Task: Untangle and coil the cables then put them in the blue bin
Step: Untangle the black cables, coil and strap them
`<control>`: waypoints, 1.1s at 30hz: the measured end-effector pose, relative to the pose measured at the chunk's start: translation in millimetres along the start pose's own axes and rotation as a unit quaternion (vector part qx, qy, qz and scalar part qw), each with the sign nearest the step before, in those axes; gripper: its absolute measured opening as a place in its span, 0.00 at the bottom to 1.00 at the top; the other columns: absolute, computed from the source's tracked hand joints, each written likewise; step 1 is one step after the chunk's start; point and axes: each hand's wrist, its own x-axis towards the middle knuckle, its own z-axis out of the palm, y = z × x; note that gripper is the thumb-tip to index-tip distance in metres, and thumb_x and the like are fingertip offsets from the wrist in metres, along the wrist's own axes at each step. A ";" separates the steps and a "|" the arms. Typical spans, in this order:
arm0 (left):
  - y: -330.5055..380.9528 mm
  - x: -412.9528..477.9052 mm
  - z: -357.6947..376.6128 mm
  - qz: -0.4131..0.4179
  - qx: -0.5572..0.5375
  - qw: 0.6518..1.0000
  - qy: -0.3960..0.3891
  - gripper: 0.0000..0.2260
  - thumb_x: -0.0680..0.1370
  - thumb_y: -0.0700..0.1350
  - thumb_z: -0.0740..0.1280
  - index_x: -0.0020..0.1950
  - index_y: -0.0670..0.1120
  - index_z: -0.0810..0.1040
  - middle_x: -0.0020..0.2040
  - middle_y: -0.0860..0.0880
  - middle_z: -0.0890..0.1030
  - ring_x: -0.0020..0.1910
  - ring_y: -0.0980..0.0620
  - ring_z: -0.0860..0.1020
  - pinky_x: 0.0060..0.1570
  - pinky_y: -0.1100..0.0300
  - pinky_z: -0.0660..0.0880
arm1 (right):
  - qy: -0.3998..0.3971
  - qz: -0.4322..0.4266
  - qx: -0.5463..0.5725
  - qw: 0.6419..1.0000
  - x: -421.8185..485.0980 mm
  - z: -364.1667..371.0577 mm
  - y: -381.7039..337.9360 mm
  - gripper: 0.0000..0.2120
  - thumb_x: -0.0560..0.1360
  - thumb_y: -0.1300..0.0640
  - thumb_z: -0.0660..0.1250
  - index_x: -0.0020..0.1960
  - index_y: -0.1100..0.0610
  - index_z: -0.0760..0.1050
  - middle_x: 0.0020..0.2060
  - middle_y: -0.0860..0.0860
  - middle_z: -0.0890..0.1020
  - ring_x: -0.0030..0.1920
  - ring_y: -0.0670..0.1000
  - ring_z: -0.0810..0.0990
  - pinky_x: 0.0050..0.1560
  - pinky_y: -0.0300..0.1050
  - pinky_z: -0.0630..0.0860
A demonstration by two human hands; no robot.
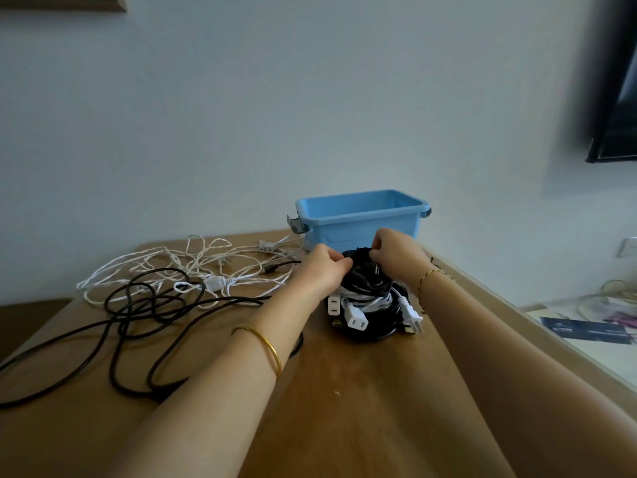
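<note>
Head view: left hand [322, 267] and right hand [396, 251] fingers pinch the black coil [365, 281] atop stacked cables near the worktop's [344, 391] far edge, before the blue bin [362, 219].

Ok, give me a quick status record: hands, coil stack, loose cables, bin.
left hand: grips the top black coil
right hand: grips the same coil
stack: white coil and lower black coil beneath it, on table
loose white cable: tangled, table's left side
loose black cable: sprawled, left, nearer the person
blue bin: behind the stack; no cable visible inside, floor hidden
</note>
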 end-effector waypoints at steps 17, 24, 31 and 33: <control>-26.5 -16.8 -48.7 -0.003 -0.052 0.995 0.080 0.12 0.79 0.45 0.65 0.61 0.45 0.74 0.56 0.48 0.75 0.52 0.52 0.72 0.50 0.60 0.68 | 0.059 -0.021 0.046 0.997 -8.4 -11.5 -20.0 0.16 0.78 0.61 0.56 0.32 0.59 0.60 0.28 0.53 0.66 0.29 0.50 0.62 0.28 0.44 0.58; -67.8 -39.6 -98.6 -0.031 0.014 0.997 0.069 0.08 0.79 0.42 0.65 0.57 0.45 0.77 0.54 0.49 0.74 0.54 0.51 0.72 0.53 0.57 0.71 | 0.067 0.000 -0.068 0.995 -25.3 10.2 -36.2 0.11 0.79 0.58 0.56 0.58 0.61 0.70 0.56 0.59 0.74 0.59 0.62 0.71 0.55 0.54 0.71; -90.1 -47.6 -111.6 -0.055 0.110 0.990 0.075 0.07 0.77 0.40 0.65 0.54 0.42 0.79 0.53 0.48 0.78 0.54 0.48 0.74 0.54 0.57 0.70 | 0.110 -0.030 -0.143 0.983 -43.9 26.1 -39.8 0.12 0.81 0.58 0.53 0.60 0.60 0.69 0.57 0.59 0.72 0.59 0.60 0.69 0.54 0.54 0.68; -95.7 -48.2 -117.2 -0.067 0.124 0.987 0.083 0.07 0.76 0.39 0.65 0.51 0.41 0.80 0.57 0.45 0.80 0.57 0.46 0.76 0.56 0.55 0.72 | 0.107 -0.025 -0.150 0.983 -43.5 23.2 -42.0 0.12 0.81 0.56 0.53 0.60 0.60 0.69 0.58 0.59 0.72 0.60 0.60 0.69 0.56 0.54 0.68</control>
